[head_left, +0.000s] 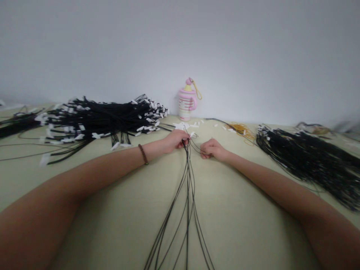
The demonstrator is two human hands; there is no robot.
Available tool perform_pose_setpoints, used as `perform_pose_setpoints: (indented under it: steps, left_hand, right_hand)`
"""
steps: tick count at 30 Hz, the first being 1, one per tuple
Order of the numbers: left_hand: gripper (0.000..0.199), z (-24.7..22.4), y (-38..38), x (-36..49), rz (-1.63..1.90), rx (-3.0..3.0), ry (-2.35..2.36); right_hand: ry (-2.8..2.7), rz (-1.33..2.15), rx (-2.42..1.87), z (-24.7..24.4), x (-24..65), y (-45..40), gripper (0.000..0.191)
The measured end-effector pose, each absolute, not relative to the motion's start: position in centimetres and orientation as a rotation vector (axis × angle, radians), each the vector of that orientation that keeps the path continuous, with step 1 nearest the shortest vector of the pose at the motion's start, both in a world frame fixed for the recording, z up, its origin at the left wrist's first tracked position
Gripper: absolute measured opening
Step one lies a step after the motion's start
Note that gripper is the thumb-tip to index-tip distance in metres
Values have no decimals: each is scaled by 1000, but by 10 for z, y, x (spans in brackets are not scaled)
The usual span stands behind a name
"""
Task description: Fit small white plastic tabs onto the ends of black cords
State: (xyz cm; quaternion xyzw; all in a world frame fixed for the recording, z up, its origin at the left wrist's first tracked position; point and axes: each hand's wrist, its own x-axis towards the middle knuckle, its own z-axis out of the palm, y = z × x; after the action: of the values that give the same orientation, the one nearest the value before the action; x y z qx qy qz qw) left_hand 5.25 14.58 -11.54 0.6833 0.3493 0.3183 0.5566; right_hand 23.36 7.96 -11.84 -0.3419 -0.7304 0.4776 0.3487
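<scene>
Black cords [188,195] run off the bottom edge. Held where?

Left hand [176,140] clenched around them at the top; right hand [213,148] curled just beside it, one thin strand entering the fingers. Grip there can't be told.

Room to move?

Pale cloth [247,210] spreads between the forearms.

Farther out?

White-tagged bundles [107,120] on the left, another [309,165] on the right, both cut off by the frame. Yellow bands [239,129] and a pink bottle [187,100] stand near the wall [180,45]. Cord ends are hidden inside the fist.
</scene>
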Motion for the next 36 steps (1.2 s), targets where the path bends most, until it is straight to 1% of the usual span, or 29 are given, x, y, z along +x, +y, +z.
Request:
perform_pose_setpoints:
  steps: [8,15,24,29,36]
  left_hand:
    - [12,-117,148,53,770,1572,855]
    - [15,-116,149,55,807,1513,854]
    - [13,-118,151,54,805,1522,844]
    - [11,-118,150,55,814,1515,842]
    - [11,-116,154,56,839,1379,818]
  right_hand:
    - [-1665,1295,-773,-125,240,90,20]
    - [-1342,1399,-736,-117,236,88,19]
    - [-1480,1395,-617,-120,235,88,17]
    - [-1528,1382,-647,-122,237,89,19]
    - [-1368,1470,-680,-116,238,89,17]
